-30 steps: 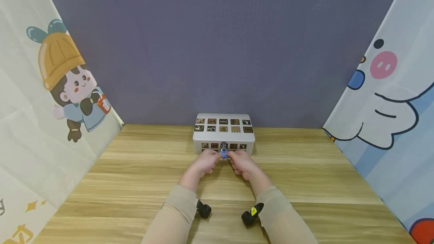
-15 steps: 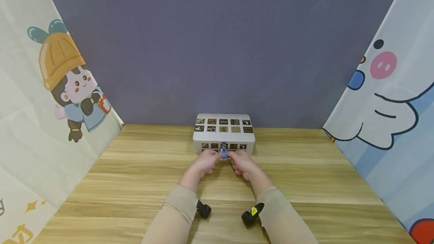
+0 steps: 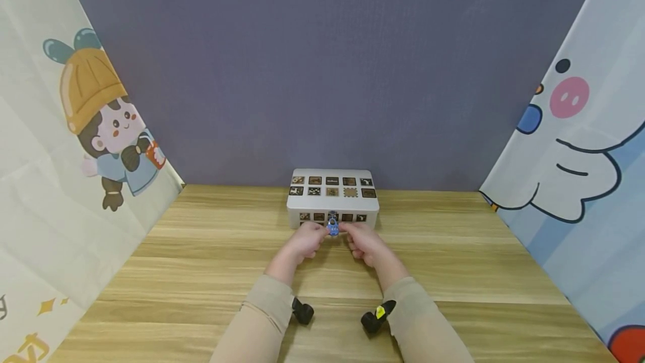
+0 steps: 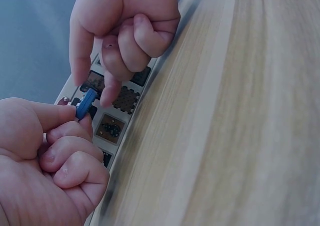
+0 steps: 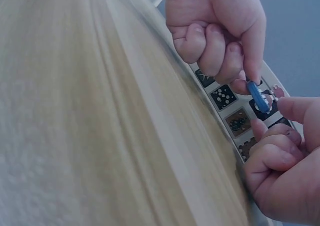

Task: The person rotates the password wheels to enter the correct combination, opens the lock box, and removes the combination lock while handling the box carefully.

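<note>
A small blue padlock (image 3: 333, 229) is at the latch on the front of a white box (image 3: 327, 203) with small dark square pictures. My left hand (image 3: 307, 239) pinches the padlock's left edge between thumb and index finger, the other fingers curled. Close to the padlock's right side, my right hand (image 3: 364, 242) has its thumb and index finger extended and parted, with the other fingers folded in. In the right wrist view, pale dial-like bumps show along the padlock (image 5: 258, 96), and a gap lies between it and the right thumb (image 5: 290, 105).
The box stands at the back of a wood-grain table (image 3: 227, 273), near a dark grey-blue wall (image 3: 322, 71). Cartoon-printed curtains flank it at left (image 3: 30, 156) and right (image 3: 615, 195). A black wrist camera (image 3: 302, 312) sits below each sleeve.
My right thumb and index finger have come off the padlock, and the right hand has shifted slightly to the right. The left hand and the box stay in place.
</note>
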`<move>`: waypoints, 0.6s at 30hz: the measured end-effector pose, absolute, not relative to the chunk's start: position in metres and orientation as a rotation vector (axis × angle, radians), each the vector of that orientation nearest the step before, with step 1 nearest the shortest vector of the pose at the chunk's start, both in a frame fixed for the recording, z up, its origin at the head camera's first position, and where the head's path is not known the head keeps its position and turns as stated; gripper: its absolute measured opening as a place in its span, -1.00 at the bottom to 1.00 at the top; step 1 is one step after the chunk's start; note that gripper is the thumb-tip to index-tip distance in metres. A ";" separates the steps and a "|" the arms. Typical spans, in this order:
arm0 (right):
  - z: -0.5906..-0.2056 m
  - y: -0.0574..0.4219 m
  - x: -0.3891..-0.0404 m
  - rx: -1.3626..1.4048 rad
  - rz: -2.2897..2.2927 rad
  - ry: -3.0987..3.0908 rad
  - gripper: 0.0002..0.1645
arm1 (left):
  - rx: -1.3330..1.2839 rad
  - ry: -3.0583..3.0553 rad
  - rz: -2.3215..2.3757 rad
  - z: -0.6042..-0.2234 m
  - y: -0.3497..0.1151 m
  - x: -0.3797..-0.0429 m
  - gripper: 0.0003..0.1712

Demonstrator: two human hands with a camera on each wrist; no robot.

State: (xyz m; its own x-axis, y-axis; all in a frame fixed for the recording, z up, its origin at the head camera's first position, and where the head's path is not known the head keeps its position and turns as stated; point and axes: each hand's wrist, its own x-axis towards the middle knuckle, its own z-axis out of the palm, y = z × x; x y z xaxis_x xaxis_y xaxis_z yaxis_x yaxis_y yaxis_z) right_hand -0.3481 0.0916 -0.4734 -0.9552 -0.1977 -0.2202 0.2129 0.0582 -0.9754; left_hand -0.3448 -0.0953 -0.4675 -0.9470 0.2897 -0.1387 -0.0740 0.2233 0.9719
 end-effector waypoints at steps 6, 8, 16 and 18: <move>-0.471 0.097 -0.350 0.059 -1.990 2.024 -0.57 | 0.202 2.211 1.791 -0.468 -0.095 -0.345 -0.62; -0.470 0.098 -0.351 0.072 -1.994 2.019 -0.56 | 0.202 2.211 1.794 -0.468 -0.095 -0.345 -0.63; -0.465 0.103 -0.348 0.047 -2.018 2.004 -0.51 | 0.187 2.210 1.789 -0.468 -0.095 -0.346 -0.59; -0.464 0.104 -0.348 0.040 -2.018 2.006 -0.50 | 0.184 2.211 1.785 -0.468 -0.095 -0.346 -0.58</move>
